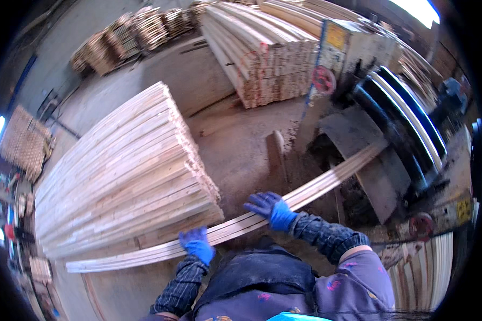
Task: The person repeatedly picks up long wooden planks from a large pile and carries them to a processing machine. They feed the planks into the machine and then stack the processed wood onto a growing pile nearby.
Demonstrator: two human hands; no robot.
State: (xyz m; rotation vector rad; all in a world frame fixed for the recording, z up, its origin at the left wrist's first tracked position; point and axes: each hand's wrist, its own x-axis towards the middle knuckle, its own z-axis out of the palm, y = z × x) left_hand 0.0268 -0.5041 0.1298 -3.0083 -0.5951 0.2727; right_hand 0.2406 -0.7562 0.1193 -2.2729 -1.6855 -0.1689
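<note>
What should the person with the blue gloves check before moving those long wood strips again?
1. Left hand grips the long wood strips: ok.
2. Right hand on the strips: ok.
3. Both gloves on: ok.
4. Strips' far end free of the dark machine: cannot tell.
5. Stack of boards lying neatly beside the strips: ok.
6. Floor free of scraps: not ok, sawdust and a loose piece lie there.

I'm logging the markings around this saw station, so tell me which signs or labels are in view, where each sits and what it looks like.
Yellow label: on the upright saw housing at upper right, rectangular, yellow panel with a blue edge.
Red round disc: on the housing just below the yellow label, circular, red.
Yellow plate: on the machine at the far right edge, small, squarish, yellow with dark marks.
No screens or packages visible.
</note>
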